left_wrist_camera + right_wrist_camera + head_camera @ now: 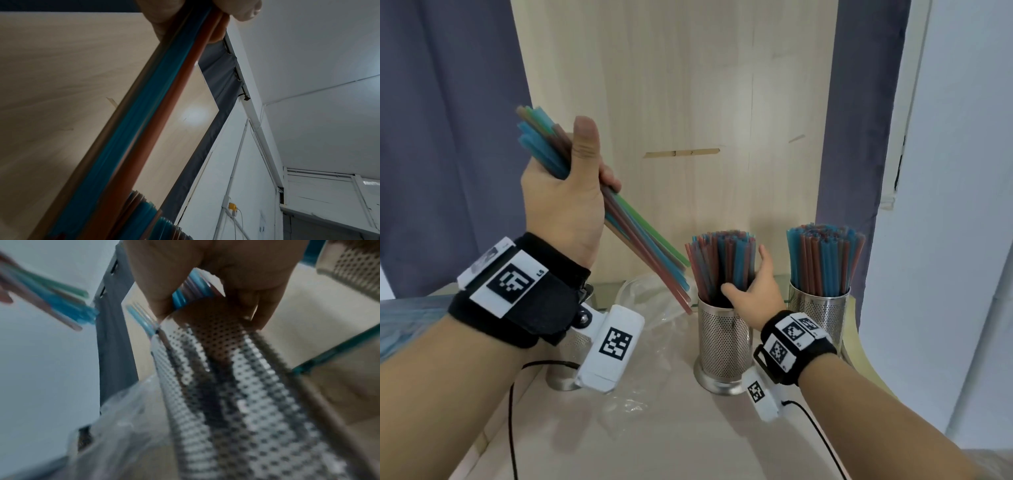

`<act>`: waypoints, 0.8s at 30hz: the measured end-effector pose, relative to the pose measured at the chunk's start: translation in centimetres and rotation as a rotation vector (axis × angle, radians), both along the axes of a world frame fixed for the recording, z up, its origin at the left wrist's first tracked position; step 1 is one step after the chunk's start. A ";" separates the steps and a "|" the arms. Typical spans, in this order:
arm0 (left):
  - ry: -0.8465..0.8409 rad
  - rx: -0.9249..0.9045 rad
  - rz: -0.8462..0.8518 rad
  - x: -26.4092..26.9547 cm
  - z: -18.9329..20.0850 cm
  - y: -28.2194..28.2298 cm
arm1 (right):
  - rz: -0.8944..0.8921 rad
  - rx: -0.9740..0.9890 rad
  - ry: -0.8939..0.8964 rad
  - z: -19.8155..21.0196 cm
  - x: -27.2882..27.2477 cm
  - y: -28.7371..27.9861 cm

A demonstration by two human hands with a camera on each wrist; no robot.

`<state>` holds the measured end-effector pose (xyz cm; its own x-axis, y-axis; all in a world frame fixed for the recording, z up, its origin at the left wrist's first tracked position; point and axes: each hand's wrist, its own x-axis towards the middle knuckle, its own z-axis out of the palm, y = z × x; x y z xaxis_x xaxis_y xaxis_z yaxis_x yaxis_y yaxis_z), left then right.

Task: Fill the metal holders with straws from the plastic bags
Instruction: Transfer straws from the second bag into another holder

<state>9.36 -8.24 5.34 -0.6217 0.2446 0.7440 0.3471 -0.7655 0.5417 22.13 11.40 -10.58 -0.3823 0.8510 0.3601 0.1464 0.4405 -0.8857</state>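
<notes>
Loose bundle of straws [640, 240] is in the left hand [565, 202], raised above the bench [654, 428], tips angled down-right toward the middle holder [722, 342]. Fingers and thumb are wrapped around the bundle about a third down from its top end; the left wrist view shows the same full-hand wrap. My read: thin plastic tubes, very light, smooth, stiff enough along the length but easy to crush or kink, and they slide against each other, so a loose grip will let them fan out or drop singly. Best held near the middle with an even, moderate squeeze, lower ends aligned before entry. Right hand [753, 291] sits at the middle holder's rim, thumb and fingers curled around the straws already standing in it; looks like it's pressing them aside to make room. The holder is perforated steel, packed fairly full, so entry gap is tight. Far right holder [822, 308] is full too. A third holder [566, 363] is mostly hidden behind the left wrist. Empty plastic bag [647, 301] lies crumpled between them.
</notes>
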 end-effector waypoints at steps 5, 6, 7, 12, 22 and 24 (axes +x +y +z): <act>-0.045 -0.042 -0.023 1.1 -0.4 1.5 | 0.041 0.005 -0.024 -1.3 0.4 0.8; -0.057 -0.051 -0.021 1.5 -0.5 2.0 | 0.041 0.002 -0.020 -1.5 0.6 0.8; -0.068 -0.060 -0.013 1.8 -0.6 2.6 | 0.043 -0.007 -0.018 -1.7 0.7 0.8; -0.111 -0.096 0.080 2.8 -1.3 5.4 | 0.163 -0.025 -0.035 -2.7 2.0 0.2; -0.170 -0.111 0.162 2.7 -4.0 7.9 | 0.218 0.050 -0.088 -4.5 2.5 -0.2; -0.168 -0.088 0.195 2.8 -4.3 7.9 | 0.183 0.045 -0.084 -4.9 2.3 -0.1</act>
<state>12.13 -0.36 1.02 -0.7761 0.1678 0.6078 0.3830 -0.6404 0.6658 24.44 11.35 -15.43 -0.5593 0.7482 0.3568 0.1328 0.5057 -0.8524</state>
